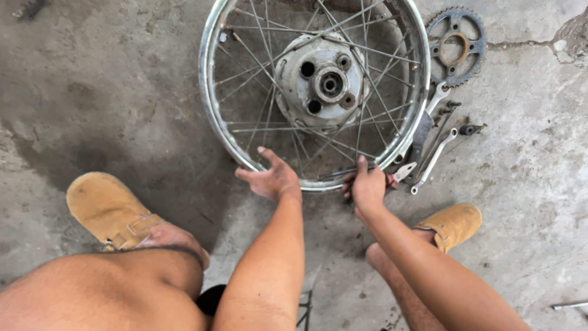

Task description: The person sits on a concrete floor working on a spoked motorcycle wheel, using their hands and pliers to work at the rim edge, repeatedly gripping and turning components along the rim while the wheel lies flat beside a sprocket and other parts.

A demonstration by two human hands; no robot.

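Wheel (315,92): flat on concrete floor, spokes being adjusted.
Left hand (272,178): mine, spread on rim.
Right hand (367,187): mine, pinching tool at a spoke; next, careful turning.

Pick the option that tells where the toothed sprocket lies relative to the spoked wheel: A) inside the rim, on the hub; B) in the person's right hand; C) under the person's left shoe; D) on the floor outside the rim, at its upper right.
D: the sprocket lies flat on the concrete floor just outside the wheel rim, up right, above the spanners.
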